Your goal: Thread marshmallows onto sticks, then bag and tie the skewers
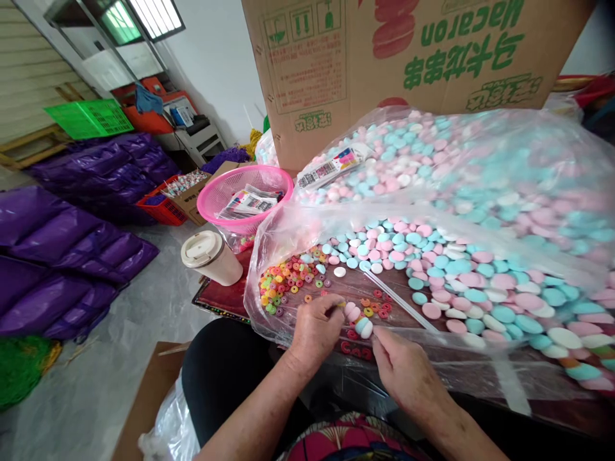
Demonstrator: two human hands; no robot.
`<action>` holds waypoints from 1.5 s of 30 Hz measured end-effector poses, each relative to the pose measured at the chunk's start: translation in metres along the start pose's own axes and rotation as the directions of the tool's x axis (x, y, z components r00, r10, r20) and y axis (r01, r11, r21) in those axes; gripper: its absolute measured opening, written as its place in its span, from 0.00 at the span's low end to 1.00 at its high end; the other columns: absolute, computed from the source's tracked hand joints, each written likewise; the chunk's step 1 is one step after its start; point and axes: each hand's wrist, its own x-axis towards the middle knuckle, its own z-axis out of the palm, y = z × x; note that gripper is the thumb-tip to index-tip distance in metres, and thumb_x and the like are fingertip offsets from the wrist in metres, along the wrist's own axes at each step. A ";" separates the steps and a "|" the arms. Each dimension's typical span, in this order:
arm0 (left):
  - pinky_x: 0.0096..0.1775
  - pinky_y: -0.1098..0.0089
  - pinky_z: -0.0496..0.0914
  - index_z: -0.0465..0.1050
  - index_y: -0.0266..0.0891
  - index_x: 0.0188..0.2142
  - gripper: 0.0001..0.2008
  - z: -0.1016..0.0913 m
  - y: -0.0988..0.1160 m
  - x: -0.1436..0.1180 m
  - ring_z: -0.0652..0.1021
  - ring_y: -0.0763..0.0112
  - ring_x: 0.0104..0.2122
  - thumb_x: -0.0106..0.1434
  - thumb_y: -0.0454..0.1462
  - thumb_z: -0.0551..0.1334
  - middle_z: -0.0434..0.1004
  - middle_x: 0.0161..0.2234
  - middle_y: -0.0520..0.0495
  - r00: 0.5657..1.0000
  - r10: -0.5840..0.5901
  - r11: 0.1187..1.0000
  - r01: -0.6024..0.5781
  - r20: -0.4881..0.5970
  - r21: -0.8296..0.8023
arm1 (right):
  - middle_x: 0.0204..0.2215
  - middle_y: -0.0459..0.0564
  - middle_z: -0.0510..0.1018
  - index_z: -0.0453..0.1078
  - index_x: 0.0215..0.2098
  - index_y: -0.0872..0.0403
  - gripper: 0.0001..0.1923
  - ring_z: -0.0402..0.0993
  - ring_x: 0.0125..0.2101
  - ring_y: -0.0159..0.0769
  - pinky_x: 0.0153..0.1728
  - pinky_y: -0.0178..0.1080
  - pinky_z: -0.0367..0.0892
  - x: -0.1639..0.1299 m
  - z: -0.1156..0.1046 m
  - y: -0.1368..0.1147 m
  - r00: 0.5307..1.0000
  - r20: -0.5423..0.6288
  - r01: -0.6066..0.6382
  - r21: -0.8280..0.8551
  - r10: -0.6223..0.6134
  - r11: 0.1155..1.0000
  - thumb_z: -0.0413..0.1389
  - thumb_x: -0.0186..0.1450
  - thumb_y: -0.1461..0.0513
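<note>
low in the middle of the frame we see the left hand (314,330) pinching a short stack of discs (359,320) with fingers pressed together, the stack lying just right of the fingertips. the right hand (401,368), lower and right of it, closes thumb and fingers on the near end of the stack; whether it also grips the thin white stick (401,304) running up and left from there we cannot tell. both hands work inside the opened clear bag (269,256) spread on a dark table (221,298). left of centre in the bag lies a heap of small coloured rings (283,282), a few more scattered beside the hands. to the right and above spreads a big pile of pink, blue and white discs (461,282). in the upper middle stands a cardboard box (336,57). left of it sits a pink basket (240,192) holding printed labels (250,202), and below that a cream cup (211,256) with a lid, at the table's edge. purple bags (72,243) fill the left side, with a green crate (91,118) in the upper left.
</note>
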 end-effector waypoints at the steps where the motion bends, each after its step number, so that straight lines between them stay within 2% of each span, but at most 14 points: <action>1: 0.33 0.74 0.69 0.78 0.41 0.31 0.10 0.002 -0.001 -0.002 0.75 0.73 0.28 0.56 0.31 0.57 0.78 0.27 0.53 1.000 -0.011 1.000 0.012 0.022 -0.017 | 0.18 0.48 0.72 0.61 0.23 0.52 0.15 0.69 0.20 0.36 0.23 0.35 0.54 0.001 0.001 0.001 1.000 -0.023 0.007 0.023 -0.006 1.000 0.40 0.65 0.63; 5: 0.36 0.73 0.70 0.76 0.40 0.38 0.11 -0.005 -0.004 0.008 0.76 0.71 0.31 0.59 0.34 0.57 0.79 0.31 0.51 0.999 -0.014 1.000 0.015 -0.049 0.020 | 0.17 0.46 0.71 0.65 0.25 0.53 0.15 0.66 0.17 0.33 0.21 0.33 0.56 0.005 0.001 0.009 0.997 -0.081 0.008 0.171 0.006 0.985 0.41 0.65 0.60; 7: 0.40 0.70 0.69 0.74 0.40 0.42 0.12 -0.015 -0.004 0.022 0.77 0.69 0.36 0.60 0.34 0.56 0.79 0.36 0.48 0.997 0.017 0.977 -0.001 -0.070 0.211 | 0.15 0.45 0.69 0.64 0.24 0.53 0.16 0.64 0.16 0.31 0.20 0.32 0.56 0.006 -0.001 0.011 0.995 -0.092 -0.002 0.224 0.024 0.975 0.42 0.65 0.58; 11: 0.41 0.63 0.69 0.74 0.37 0.38 0.11 -0.026 -0.008 0.047 0.76 0.60 0.39 0.59 0.31 0.55 0.75 0.41 0.39 0.995 -0.056 0.811 -0.002 0.080 0.585 | 0.14 0.43 0.67 0.63 0.22 0.53 0.16 0.62 0.15 0.30 0.19 0.32 0.56 0.006 -0.004 0.009 0.996 -0.085 -0.010 0.265 0.034 0.964 0.43 0.65 0.57; 15: 0.41 0.61 0.69 0.73 0.36 0.33 0.08 -0.024 -0.014 0.050 0.76 0.58 0.39 0.58 0.31 0.56 0.74 0.40 0.38 0.994 -0.072 0.819 0.013 0.080 0.574 | 0.14 0.43 0.67 0.64 0.23 0.53 0.16 0.62 0.16 0.30 0.19 0.31 0.56 0.004 -0.005 0.007 0.998 -0.064 -0.007 0.276 0.026 0.961 0.43 0.65 0.57; 19: 0.41 0.65 0.69 0.71 0.37 0.32 0.07 -0.024 -0.015 0.041 0.77 0.64 0.36 0.60 0.35 0.54 0.77 0.33 0.44 0.996 -0.063 0.882 0.027 0.060 0.470 | 0.14 0.42 0.66 0.63 0.23 0.53 0.16 0.62 0.16 0.29 0.19 0.31 0.56 0.003 -0.003 0.008 0.998 -0.058 0.002 0.268 0.014 0.963 0.43 0.66 0.58; 20: 0.38 0.66 0.70 0.71 0.37 0.32 0.08 -0.024 -0.013 0.039 0.77 0.66 0.33 0.60 0.36 0.54 0.77 0.30 0.45 0.994 -0.089 0.918 0.057 0.062 0.393 | 0.14 0.42 0.66 0.62 0.23 0.53 0.16 0.62 0.16 0.29 0.19 0.31 0.55 0.003 -0.003 0.008 0.998 -0.061 0.013 0.262 0.004 0.965 0.43 0.66 0.58; 22: 0.30 0.69 0.71 0.69 0.37 0.30 0.07 -0.024 -0.008 0.034 0.76 0.69 0.25 0.58 0.39 0.56 0.76 0.24 0.48 0.981 -0.172 0.983 0.165 0.094 0.086 | 0.14 0.42 0.66 0.61 0.22 0.53 0.16 0.61 0.16 0.29 0.19 0.31 0.54 0.003 -0.002 0.006 0.997 -0.068 0.040 0.251 -0.024 0.967 0.43 0.66 0.59; 23: 0.27 0.70 0.70 0.67 0.37 0.28 0.07 -0.024 -0.005 0.032 0.76 0.70 0.22 0.56 0.39 0.59 0.75 0.22 0.49 0.969 -0.215 0.966 0.229 0.124 -0.120 | 0.14 0.42 0.66 0.61 0.22 0.53 0.16 0.61 0.16 0.29 0.19 0.31 0.54 0.004 -0.002 0.004 0.997 -0.071 0.056 0.246 -0.040 0.968 0.43 0.66 0.59; 25: 0.25 0.70 0.70 0.66 0.37 0.26 0.08 -0.025 0.002 0.029 0.75 0.70 0.19 0.50 0.39 0.63 0.75 0.19 0.50 0.946 -0.264 0.822 0.323 0.190 -0.469 | 0.14 0.42 0.66 0.59 0.21 0.53 0.16 0.61 0.16 0.28 0.19 0.31 0.53 0.004 -0.002 0.001 0.995 -0.069 0.081 0.237 -0.066 0.968 0.43 0.66 0.60; 27: 0.23 0.72 0.69 0.65 0.37 0.26 0.10 -0.025 0.008 0.028 0.75 0.71 0.18 0.46 0.37 0.66 0.76 0.19 0.50 0.936 -0.275 0.698 0.352 0.221 -0.624 | 0.14 0.41 0.65 0.58 0.21 0.53 0.16 0.61 0.16 0.28 0.19 0.31 0.53 0.003 -0.003 0.000 0.995 -0.062 0.085 0.235 -0.073 0.968 0.43 0.66 0.60; 30: 0.20 0.75 0.66 0.67 0.37 0.28 0.12 -0.025 0.012 0.028 0.73 0.73 0.17 0.44 0.35 0.67 0.74 0.17 0.52 0.925 -0.282 0.604 0.377 0.253 -0.702 | 0.14 0.41 0.65 0.58 0.21 0.53 0.15 0.60 0.16 0.28 0.19 0.30 0.53 0.002 -0.004 0.000 0.997 -0.046 0.074 0.238 -0.065 0.968 0.43 0.66 0.60; 36: 0.18 0.78 0.63 0.74 0.33 0.30 0.13 -0.026 0.007 0.031 0.69 0.81 0.14 0.42 0.33 0.70 0.71 0.16 0.55 0.908 -0.306 0.512 0.410 0.286 -0.755 | 0.14 0.41 0.64 0.60 0.22 0.53 0.15 0.60 0.17 0.28 0.19 0.31 0.53 -0.002 -0.005 0.001 0.998 -0.027 0.060 0.263 -0.055 0.963 0.43 0.66 0.60; 45: 0.20 0.78 0.63 0.75 0.34 0.29 0.11 -0.025 0.002 0.028 0.69 0.81 0.15 0.43 0.33 0.70 0.71 0.15 0.54 0.894 -0.301 0.490 0.443 0.331 -0.751 | 0.15 0.41 0.64 0.59 0.21 0.52 0.16 0.59 0.17 0.29 0.19 0.32 0.53 -0.003 -0.008 -0.002 0.999 -0.022 0.054 0.281 -0.050 0.958 0.43 0.66 0.59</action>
